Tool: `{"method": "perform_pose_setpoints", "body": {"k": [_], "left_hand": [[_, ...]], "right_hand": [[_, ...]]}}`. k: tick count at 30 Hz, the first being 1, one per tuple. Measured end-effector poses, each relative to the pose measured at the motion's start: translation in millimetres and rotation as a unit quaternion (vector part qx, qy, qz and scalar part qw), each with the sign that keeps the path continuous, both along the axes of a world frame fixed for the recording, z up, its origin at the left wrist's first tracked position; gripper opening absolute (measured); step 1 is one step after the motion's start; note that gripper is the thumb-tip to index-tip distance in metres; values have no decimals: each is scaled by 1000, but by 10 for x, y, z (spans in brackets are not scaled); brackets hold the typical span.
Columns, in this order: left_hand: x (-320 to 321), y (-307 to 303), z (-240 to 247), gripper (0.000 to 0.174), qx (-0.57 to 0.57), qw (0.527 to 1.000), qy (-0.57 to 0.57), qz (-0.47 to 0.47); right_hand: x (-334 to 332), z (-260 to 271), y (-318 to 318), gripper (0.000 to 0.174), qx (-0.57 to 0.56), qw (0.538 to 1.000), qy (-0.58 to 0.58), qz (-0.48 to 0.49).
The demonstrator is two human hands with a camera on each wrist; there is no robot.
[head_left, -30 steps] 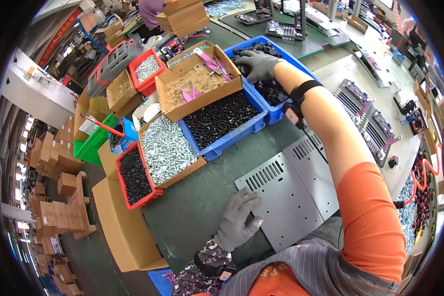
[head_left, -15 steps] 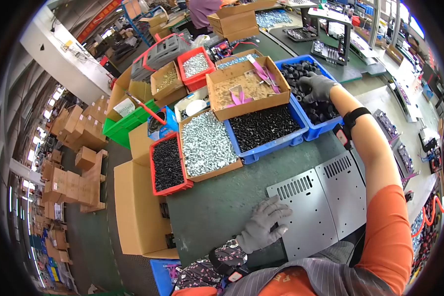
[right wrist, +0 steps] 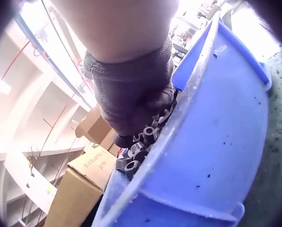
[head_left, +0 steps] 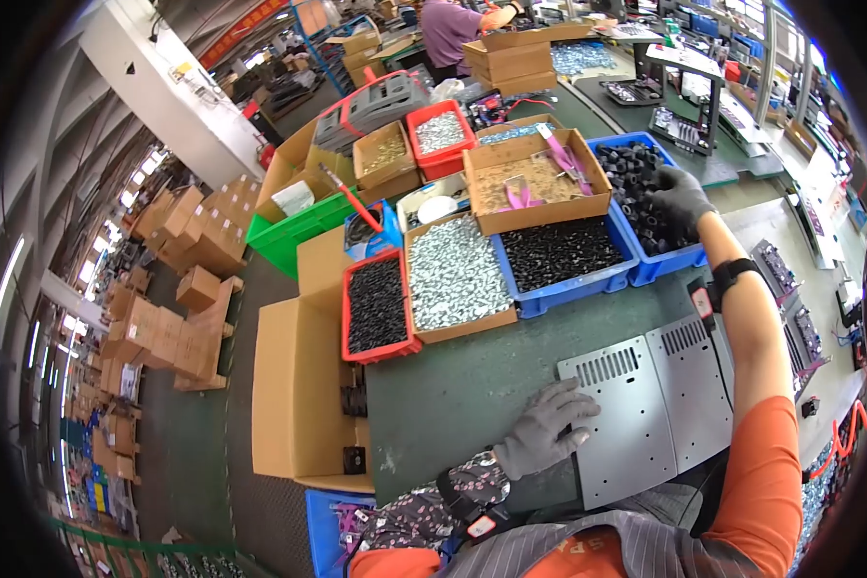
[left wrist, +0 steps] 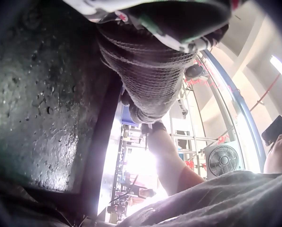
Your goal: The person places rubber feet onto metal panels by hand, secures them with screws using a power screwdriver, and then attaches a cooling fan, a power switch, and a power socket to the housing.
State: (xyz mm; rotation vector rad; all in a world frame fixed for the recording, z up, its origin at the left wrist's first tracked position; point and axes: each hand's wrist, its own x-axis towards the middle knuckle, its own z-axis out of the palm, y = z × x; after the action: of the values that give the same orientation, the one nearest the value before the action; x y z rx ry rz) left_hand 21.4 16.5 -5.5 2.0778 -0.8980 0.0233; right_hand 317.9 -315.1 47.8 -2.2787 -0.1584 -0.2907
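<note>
My gloved right hand (head_left: 682, 197) reaches into a blue bin (head_left: 667, 266) of short hollow black cylinders (head_left: 632, 173). In the right wrist view, its glove (right wrist: 131, 94) is down among the black cylinders (right wrist: 149, 135), just inside the bin wall (right wrist: 212, 127). Its fingertips are hidden, and I cannot tell whether they grip one. My gloved left hand (head_left: 547, 429) lies with extended, spread fingers at the left edge of a grey slotted metal panel (head_left: 621, 424). A second slotted panel (head_left: 692, 395) lies against its right side.
Behind the panels stand a blue bin of black screws (head_left: 564, 252), a carton of silver screws (head_left: 458, 275) and a red bin of black screws (head_left: 378, 303). A shallow cardboard box (head_left: 539, 183) with purple parts sits on top. An open carton (head_left: 294, 395) adjoins the table's left edge.
The head view has swung, shifting the whole scene rightward in the picture. My right hand has moved toward the near right part of the cylinder bin. The left hand stays by the panel edge.
</note>
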Motion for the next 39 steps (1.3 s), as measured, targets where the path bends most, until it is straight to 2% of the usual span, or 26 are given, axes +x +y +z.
{"method": "perform_pose_setpoints", "body": {"k": [2,3,4,6,8,9,10,11,12,13,14,15,17,18,19,20,22,23,26,28,32,34,35,36,38,39], "left_hand": [[11,23,4,31,-2,1000,-5,5],[-7,9,-13,30,-7,1000,-4,4],[1,23,-23,29,-20,1000,-17,3],[38,2,12,28,-41,999,-25,5],[84,-6,27,28,-34,999,-31,7],[59,-31,-13,28,-26,999,-34,6],[12,-28,-28,32,-5,999,-33,6],[27,-34,-15,36,20,999,-46,9],[31,-72,6,36,15,999,-41,-5],[15,-92,39,44,63,997,-31,7],[11,-105,84,51,115,993,-23,22],[38,-136,134,67,137,990,-6,12],[53,-267,240,70,144,989,-33,17],[76,-335,267,74,147,986,-69,28],[108,-396,264,91,181,983,-9,7],[126,-459,256,91,182,983,-9,6],[130,-610,218,99,206,978,-28,-4],[156,-679,193,105,242,970,-31,-5],[228,-801,111,104,233,968,-87,20],[293,-877,134,102,242,966,-90,7],[417,-1031,175,93,211,971,-106,-45],[493,-1103,200,81,212,965,-102,-116],[506,-1140,223,63,193,966,-124,-116],[514,-1156,260,63,193,966,-125,-118],[543,-1160,324,47,227,967,-74,-87],[513,-1133,325,35,211,971,-92,-65]], "right_hand": [[-203,135,13,20,170,983,62,30],[-166,49,-40,21,216,974,34,64],[-415,211,77,19,231,969,11,89],[-860,404,180,17,192,971,99,106],[-1373,393,345,20,118,984,98,94],[-1668,430,417,23,82,981,135,111],[-1846,256,425,24,124,970,123,168],[-1967,103,412,22,56,969,90,223],[-2209,106,482,20,88,956,201,195],[-2361,-44,525,21,-65,972,35,222],[-2525,-63,582,23,-63,968,72,230],[-2655,-50,629,23,-101,965,99,220],[-2810,-59,695,23,-131,960,132,211],[-2850,-88,710,29,-148,958,113,218],[-2893,-110,709,35,-165,956,94,225],[-2919,-123,684,35,-164,956,93,224],[-2995,-138,584,56,-268,946,-5,183],[-3047,-108,509,74,-266,948,11,172],[-3169,-188,257,80,-252,958,-42,130],[-3261,-163,137,83,-232,964,-26,125],[-3389,-194,18,72,-175,978,-9,111],[-3431,-227,1,67,-180,982,10,57],[-3439,-223,-12,62,-155,986,16,54],[-3447,-232,-31,62,-155,986,16,52],[-3458,-255,-74,54,-153,988,14,15],[-3462,-251,-92,54,-154,988,14,13]]}}
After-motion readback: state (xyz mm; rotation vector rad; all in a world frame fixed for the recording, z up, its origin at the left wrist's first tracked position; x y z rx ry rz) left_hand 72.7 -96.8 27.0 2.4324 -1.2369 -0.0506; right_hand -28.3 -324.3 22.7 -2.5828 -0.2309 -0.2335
